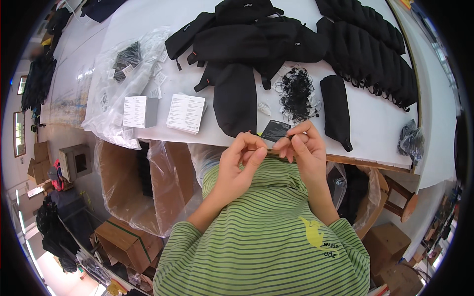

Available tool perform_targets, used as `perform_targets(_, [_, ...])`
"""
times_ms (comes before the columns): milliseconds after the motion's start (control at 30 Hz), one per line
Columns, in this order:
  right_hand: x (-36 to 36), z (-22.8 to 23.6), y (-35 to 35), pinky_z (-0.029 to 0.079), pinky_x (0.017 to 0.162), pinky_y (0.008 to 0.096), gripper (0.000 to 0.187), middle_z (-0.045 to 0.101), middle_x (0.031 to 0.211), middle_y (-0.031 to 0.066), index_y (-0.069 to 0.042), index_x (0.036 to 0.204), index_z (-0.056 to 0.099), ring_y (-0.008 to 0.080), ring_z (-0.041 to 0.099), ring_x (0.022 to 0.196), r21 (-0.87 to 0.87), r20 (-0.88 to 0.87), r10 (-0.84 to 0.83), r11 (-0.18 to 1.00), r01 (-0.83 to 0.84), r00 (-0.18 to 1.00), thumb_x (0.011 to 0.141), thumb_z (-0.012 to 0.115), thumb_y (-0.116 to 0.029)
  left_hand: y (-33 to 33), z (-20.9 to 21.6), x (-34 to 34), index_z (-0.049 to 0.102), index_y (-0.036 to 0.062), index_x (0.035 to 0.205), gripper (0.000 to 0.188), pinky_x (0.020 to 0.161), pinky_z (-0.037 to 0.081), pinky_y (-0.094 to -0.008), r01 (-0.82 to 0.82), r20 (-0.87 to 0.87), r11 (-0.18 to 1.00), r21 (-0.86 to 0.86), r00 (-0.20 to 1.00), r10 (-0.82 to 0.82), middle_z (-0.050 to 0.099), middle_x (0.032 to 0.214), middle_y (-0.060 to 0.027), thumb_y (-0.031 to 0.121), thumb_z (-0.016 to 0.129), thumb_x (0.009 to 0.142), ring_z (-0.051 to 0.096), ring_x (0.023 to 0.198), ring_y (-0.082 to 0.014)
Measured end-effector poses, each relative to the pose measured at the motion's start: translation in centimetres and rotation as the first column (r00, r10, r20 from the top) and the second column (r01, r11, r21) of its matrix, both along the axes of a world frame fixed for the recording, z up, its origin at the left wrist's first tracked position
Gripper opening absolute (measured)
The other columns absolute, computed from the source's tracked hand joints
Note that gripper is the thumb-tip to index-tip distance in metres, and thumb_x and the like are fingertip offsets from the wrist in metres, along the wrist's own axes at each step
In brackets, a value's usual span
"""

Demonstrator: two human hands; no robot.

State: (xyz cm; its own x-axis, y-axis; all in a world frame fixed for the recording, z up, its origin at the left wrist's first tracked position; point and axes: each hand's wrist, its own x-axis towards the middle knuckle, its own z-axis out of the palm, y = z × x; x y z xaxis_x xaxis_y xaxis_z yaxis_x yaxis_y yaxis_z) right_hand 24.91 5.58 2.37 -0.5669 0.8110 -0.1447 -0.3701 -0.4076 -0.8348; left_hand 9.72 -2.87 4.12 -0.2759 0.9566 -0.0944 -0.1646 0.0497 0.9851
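Black and thin, a short cord (291,136) is pinched between the fingertips of the right hand (302,150), which is raised just above the near edge of the white table (375,133). The left hand (242,160) sits close beside it, thumb and forefinger pressed together on something too fine to make out, most likely the same cord's other end; the two hands nearly touch at the fingertips. Both are closed in a pinch, not spread.

Just beyond the right hand lies a small black card tag (275,130), and past that a tangled heap of black cords (296,93). To the right of the heap a long black pouch (336,111) lies alone, with a row of overlapping black pouches (380,54) farther out on that side. Straight ahead of the left hand rests another black pouch (236,98), and behind it a loose pile of black bags (247,34). Left of the left hand are two stacks of white printed leaflets (186,113), then a clear plastic bag (118,74) with dark items inside.

Below the left hand, under the table edge, stands a cardboard box lined with clear plastic (133,182). A green striped shirt (266,237) fills the space beneath both wrists.
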Motion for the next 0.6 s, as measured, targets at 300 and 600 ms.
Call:
perform_targets(300, [-1.2,-0.3,-1.0,0.034,0.051,0.0180,0.012,0.066,0.084,0.0056,-0.001,0.097,0.063,0.0042,0.046,0.058,-0.167,0.023,-0.046,0.985,0.049,0.999,0.089,0.063,-0.010,0.6,-0.4,0.6,0.059,0.0021,0.090,0.007,0.083,0.039,-0.0236,-0.097,-0.342,0.990,0.099,0.931,0.125,0.036,0.060,0.0036,0.003,0.064,0.085,0.032,0.054,-0.0065])
perform_targets(600, [-1.2,-0.3,-1.3,0.031,0.049,0.0180,0.011,0.059,0.085,0.0016,-0.001,0.095,0.065,0.0040,0.044,0.058,-0.148,-0.036,-0.021,0.989,0.015,0.999,0.088,0.063,-0.009,1.0,-0.8,1.1,0.059,0.0019,0.089,0.008,0.055,0.032,-0.0203,-0.121,-0.375,0.981,0.153,0.911,0.171,0.042,0.062,0.0021,0.001,0.065,0.083,0.032,0.052,-0.0068])
